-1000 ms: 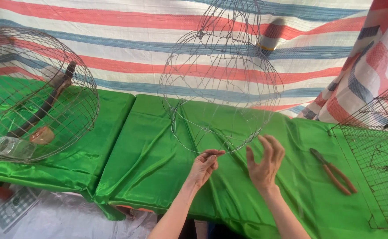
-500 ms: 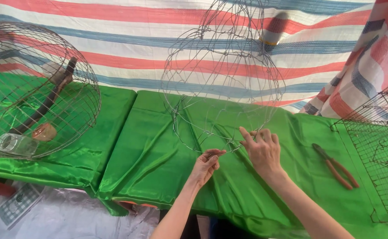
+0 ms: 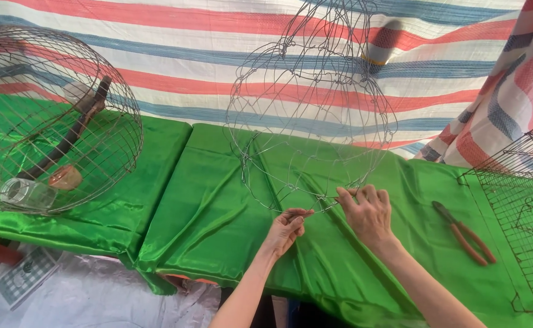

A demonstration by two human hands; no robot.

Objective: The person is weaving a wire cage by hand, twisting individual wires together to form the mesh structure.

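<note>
Both hands pinch the bottom rim of the unfinished wire cage frame (image 3: 312, 115), which rests on the green cloth (image 3: 218, 200): the left hand (image 3: 287, 228) with fingertips closed on a wire end, the right hand (image 3: 366, 209) beside it steadying the rim. Red-handled pliers (image 3: 465, 234) lie right of the grip; a finished round cage (image 3: 47, 121) sits far left
</note>
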